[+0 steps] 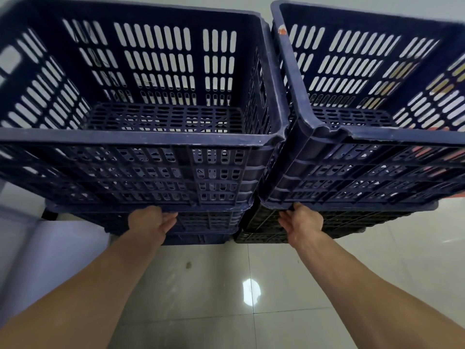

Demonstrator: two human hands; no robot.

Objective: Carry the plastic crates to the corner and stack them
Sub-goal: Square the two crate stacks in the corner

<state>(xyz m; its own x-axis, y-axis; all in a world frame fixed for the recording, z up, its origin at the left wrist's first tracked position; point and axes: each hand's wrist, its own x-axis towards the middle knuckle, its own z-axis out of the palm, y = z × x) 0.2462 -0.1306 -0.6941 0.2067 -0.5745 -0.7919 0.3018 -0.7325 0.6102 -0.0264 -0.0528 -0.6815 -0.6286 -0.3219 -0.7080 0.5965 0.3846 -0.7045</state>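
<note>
As we stand close before two piles of plastic crates, the left stack (141, 172) and the right stack (364, 167) are touching side by side on the tiled floor (226, 311), each w/ an empty blue crate on top. The hands are well apart, one per pile. The left hand (151, 221) hooks its curled fingers under a rim low in the left stack. The right hand (302, 220) does the same under the rim just above the black crates (327, 222) of the right stack. The fingertips are hidden by the rims, so we cannot tell how deep the hold goes. The main risk, in our judgement, is that each pile hangs from one hand only, and at the near side only. If we lift like this, the far side can stay down, the pile tips away from us and the top crate slides off. A second risk: the two upper crates press together at their near corners, so raising or dragging one pile may catch the other and pull it crooked. Also the slotted plastic gives little for the fingers, esp. w/ several crates' weight, so a slip is possible, and the floor looks glossy. Whether this place is already the corner, we cannot say.
</note>
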